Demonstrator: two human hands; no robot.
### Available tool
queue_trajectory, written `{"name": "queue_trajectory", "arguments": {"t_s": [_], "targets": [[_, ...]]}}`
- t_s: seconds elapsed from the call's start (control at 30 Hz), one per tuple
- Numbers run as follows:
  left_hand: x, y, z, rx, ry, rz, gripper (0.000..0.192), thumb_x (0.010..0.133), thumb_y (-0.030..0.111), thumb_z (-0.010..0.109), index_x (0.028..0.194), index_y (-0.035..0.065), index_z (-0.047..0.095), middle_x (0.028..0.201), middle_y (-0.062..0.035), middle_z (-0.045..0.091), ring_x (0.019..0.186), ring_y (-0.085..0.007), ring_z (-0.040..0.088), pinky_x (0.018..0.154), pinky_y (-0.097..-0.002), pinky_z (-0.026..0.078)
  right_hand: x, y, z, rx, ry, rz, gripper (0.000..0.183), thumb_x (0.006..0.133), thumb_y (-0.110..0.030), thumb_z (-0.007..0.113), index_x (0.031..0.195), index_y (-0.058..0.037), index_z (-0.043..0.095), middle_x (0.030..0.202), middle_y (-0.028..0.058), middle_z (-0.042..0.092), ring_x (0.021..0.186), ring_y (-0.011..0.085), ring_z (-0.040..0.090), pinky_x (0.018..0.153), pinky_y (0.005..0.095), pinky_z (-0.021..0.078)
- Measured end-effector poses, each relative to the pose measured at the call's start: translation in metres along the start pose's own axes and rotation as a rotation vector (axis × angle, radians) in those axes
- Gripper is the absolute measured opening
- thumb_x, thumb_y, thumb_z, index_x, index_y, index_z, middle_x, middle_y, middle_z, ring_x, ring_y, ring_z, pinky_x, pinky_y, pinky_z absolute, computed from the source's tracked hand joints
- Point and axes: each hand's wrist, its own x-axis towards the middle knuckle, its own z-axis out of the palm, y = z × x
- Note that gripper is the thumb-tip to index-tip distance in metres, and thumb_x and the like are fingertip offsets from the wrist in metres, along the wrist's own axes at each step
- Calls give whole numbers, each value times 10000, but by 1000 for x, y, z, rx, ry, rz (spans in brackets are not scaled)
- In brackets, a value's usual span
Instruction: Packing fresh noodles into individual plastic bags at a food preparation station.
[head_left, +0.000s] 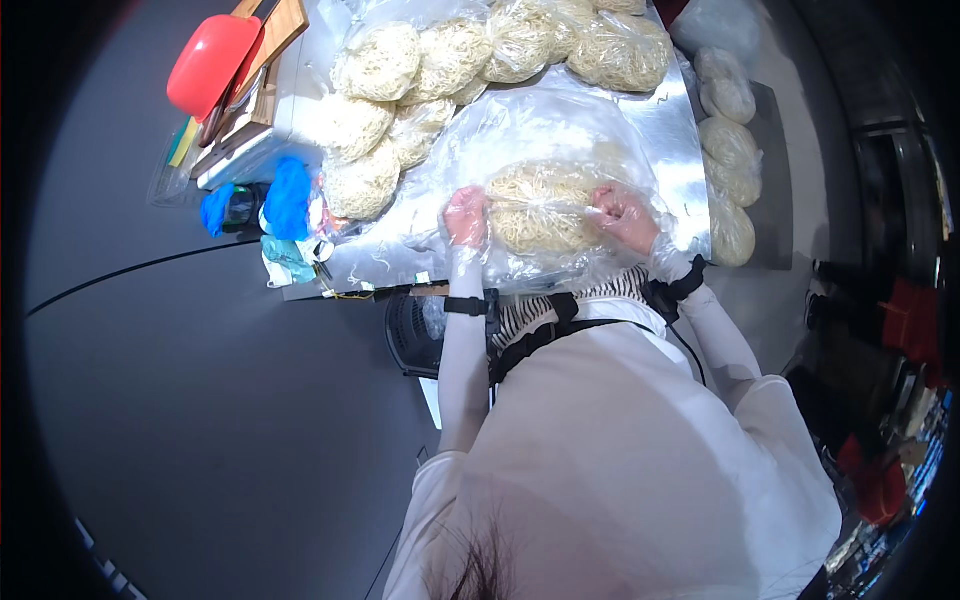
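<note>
A clear plastic bag (537, 124) lies spread on the metal table (667, 135) in front of me, with a bundle of pale noodles (541, 225) in it. My left hand (466, 217) is closed on the plastic at the bundle's left side. At the right side, my right hand (626, 219) is curled on the same bag, its fingers bent inward. Thin clear plastic seems to cover both hands. The plastic is drawn across the noodles between my fists. Some fingertips are hidden by folds and glare.
Several bagged noodle bundles (454, 56) crowd the table's back and left. More bagged bundles (729, 161) sit beyond its right edge. At the left are a red plastic basin (214, 64), a wooden board (281, 34) and a blue cloth (288, 196). Noodle scraps (381, 264) lie near the front edge.
</note>
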Motion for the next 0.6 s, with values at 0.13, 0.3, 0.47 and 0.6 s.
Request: {"name": "queue_trajectory", "arguments": {"t_s": [0.13, 0.3, 0.47, 0.6], "targets": [[-17, 35, -22, -281, -511, 11, 140, 843, 82, 557, 821, -36, 630, 789, -91, 626, 765, -172, 581, 786, -295, 467, 7, -22, -15, 721, -211, 283, 182, 904, -172, 575, 797, -25, 567, 799, 27, 550, 620, 124, 481, 533, 260, 392], [-45, 78, -5, -735, -443, -364, 312, 811, 157, 579, 972, -106, 623, 762, -73, 575, 752, -173, 553, 753, -307, 458, 26, -66, -15, 1242, -427, 460, 254, 942, -164, 493, 1115, 9, 561, 737, 18, 557, 544, 65, 454, 468, 190, 352], [-50, 81, 17, -497, -792, -169, 574, 838, 165, 669, 1335, -21, 450, 987, -36, 620, 739, -63, 533, 669, -195, 423, 51, -74, 0, 639, -599, 354, 477, 941, -84, 465, 1414, -92, 407, 810, 30, 610, 545, 73, 491, 503, 207, 407], [-50, 70, 21, -486, -737, -210, 571, 812, 169, 716, 1294, -31, 483, 955, -11, 612, 740, -66, 536, 658, -195, 424, 61, -65, 17, 324, -529, 48, 364, 927, -130, 486, 1286, -81, 517, 876, 48, 678, 606, 112, 570, 618, 291, 490]]}}
